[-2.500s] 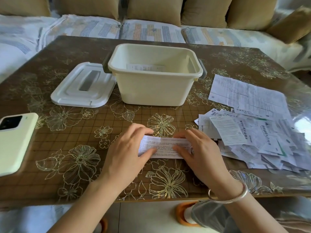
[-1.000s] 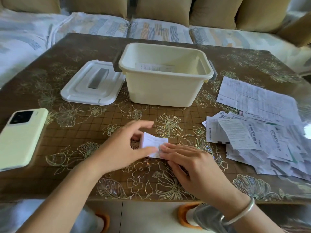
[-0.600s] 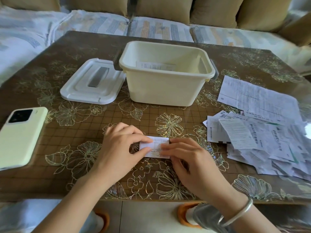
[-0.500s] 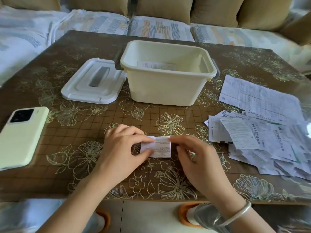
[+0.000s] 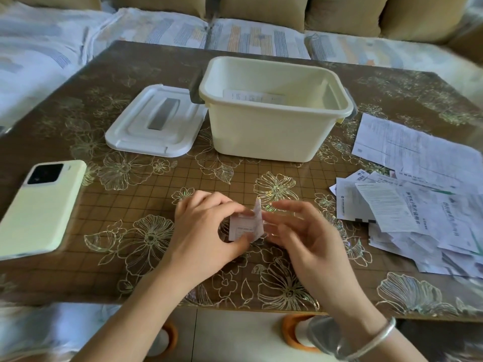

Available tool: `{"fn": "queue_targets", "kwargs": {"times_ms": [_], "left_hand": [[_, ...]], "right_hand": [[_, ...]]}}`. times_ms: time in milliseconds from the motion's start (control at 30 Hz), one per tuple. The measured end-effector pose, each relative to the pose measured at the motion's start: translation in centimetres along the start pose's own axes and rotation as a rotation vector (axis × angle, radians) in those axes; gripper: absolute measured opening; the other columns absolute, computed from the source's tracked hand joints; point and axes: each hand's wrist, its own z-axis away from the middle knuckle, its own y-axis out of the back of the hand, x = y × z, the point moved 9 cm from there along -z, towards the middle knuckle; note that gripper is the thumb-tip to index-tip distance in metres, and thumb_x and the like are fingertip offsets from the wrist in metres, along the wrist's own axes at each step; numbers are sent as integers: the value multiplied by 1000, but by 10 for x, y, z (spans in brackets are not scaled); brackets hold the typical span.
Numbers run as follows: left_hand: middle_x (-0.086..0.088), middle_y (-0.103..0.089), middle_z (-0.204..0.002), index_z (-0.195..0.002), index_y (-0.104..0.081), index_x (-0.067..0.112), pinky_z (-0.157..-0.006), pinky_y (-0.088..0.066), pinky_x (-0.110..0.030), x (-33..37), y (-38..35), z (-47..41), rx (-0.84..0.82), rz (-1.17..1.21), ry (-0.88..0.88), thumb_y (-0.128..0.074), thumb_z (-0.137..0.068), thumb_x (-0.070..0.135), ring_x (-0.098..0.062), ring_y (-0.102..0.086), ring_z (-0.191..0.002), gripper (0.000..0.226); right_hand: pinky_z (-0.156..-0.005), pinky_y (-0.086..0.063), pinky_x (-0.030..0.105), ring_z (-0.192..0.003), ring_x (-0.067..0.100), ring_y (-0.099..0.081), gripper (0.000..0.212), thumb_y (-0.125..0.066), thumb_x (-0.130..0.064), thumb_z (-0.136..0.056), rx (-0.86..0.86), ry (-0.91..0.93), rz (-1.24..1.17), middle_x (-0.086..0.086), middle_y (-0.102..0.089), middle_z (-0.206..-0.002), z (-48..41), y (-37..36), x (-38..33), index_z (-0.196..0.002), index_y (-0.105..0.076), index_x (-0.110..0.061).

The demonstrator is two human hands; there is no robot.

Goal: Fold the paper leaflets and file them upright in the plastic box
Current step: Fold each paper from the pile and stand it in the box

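The brown flowered counter [image 5: 86, 105] carries everything. On its right side sprawls the loose pile of unfolded leaflets [image 5: 418, 202], clearly most of the job left to do. Toward the back stands the cream plastic box [image 5: 261, 137], open, with a few folded leaflets [image 5: 251, 96] already standing against its far wall. Its white lid [image 5: 156, 121] lies flat just left of it, and a pale green phone [image 5: 39, 207] rests near the left edge.

At the near edge the left hand [image 5: 206, 231] pinches a small folded leaflet [image 5: 245, 227] between thumb and fingertips. The right hand [image 5: 300, 236] is just beside it with fingers loosely spread and gripping nothing; blur hides whether they touch the paper.

Half a second ago this leaflet lay flat on the counter under the fingertips of both hands. Now it is off the surface with its right flap standing up. The creasing looks about done, so either one last fold or the carry to the box comes next
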Motion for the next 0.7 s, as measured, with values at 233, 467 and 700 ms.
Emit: {"fn": "queue_targets", "kwargs": {"times_ms": [233,467,700], "left_hand": [[27,-54,-105,-131,-51,34,-94,-23,-27,-5,3,0,-52,61,47,-62,-71,58,-2,-43,-107,66],[27,-52,-117,-117,-63,39,-87,-42,-15,-15,22,-14,-198,204,39,-71,-81,30,7,-54,-98,38],[19,-58,-99,-110,-57,36,-78,-45,-24,6,-3,-48,-521,-128,-50,-72,-84,30,1,-52,-88,31]], "right_hand": [[-96,-44,23,-112,9,-58,45,-47,-1,-83,-205,453,769,-6,-66,-117,11,-41,-19,-124,-56,-16],[-97,-42,25,-118,10,-53,57,-34,-9,-75,-265,434,899,-2,-63,-123,8,-51,-15,-127,-55,-15],[-88,-49,19,-103,1,-62,37,-48,-4,-91,-312,126,490,-22,-66,-111,-12,-30,-5,-117,-61,-27]]}}
